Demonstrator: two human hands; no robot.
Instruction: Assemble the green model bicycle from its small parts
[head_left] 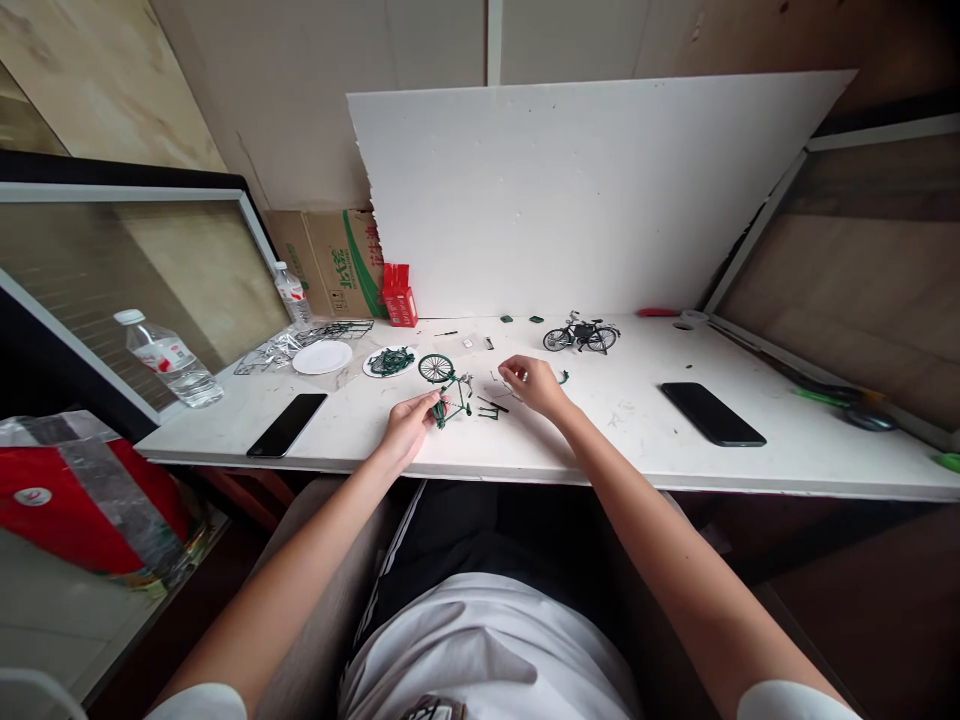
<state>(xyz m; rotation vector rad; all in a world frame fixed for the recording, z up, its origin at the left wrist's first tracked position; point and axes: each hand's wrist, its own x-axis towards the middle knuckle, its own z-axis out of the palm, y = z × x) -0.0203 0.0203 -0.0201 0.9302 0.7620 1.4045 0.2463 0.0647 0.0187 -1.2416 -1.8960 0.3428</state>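
My left hand [409, 425] is closed on a green model bicycle [459, 392], held just over the front part of the table. One spoked wheel [436, 368] points away from me, and the fingers cover part of the other end. My right hand [529, 382] is to the right of it, fingertips pinched together above thin wire-like pieces [498, 384]. Whatever sits between those fingertips is too small to make out. Between the hands lie a small green part [489, 412] and a dark thin rod. A curved green piece [564, 377] rests just beyond my right wrist.
A finished black model bicycle [580, 334] stands at the back. Left are a plate of green parts [391, 361], a white plate [322, 357], a phone [287, 425] and a water bottle [171, 362]. Another phone [712, 414] lies right. A white board [600, 200] backs the table.
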